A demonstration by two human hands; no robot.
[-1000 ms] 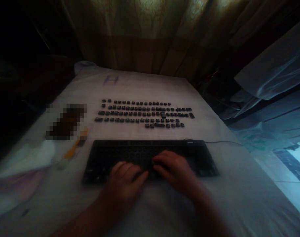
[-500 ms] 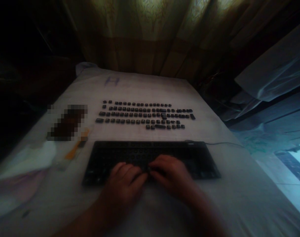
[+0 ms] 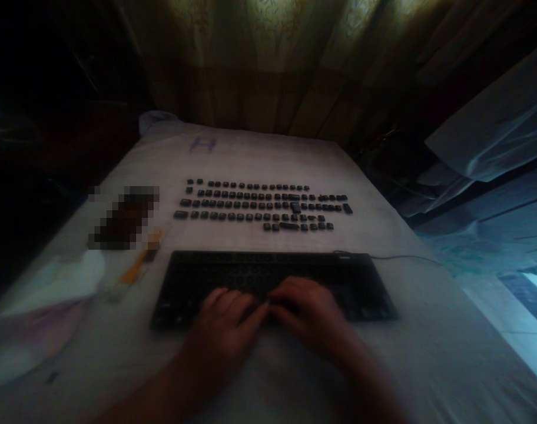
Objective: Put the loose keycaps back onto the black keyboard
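Observation:
A black keyboard (image 3: pixel 361 288) lies on the cloth in front of me, its keycaps largely off. My left hand (image 3: pixel 228 321) rests over its front edge, fingers curled, with the thumb stretched toward the other hand. My right hand (image 3: pixel 310 309) is closed in a pinch beside that thumb, and the tips of both hands meet near the keyboard's middle. Whatever lies between the fingertips is small and dark, too blurred to name. Behind the keyboard, loose black keycaps (image 3: pixel 249 205) are laid out in several rows.
Left of the keyboard are an orange-handled tool (image 3: pixel 138 265), a blurred-out dark object (image 3: pixel 125 218) and a crumpled white and pink cloth (image 3: pixel 52 306). A cable (image 3: pixel 403 257) runs off right from the keyboard. Beyond the white-covered surface (image 3: pixel 272 156) hangs a curtain (image 3: pixel 259 76).
The view has shifted slightly. My left thumb has moved a little to the right, closer against the right fingertips; both hands otherwise stay over the keyboard.

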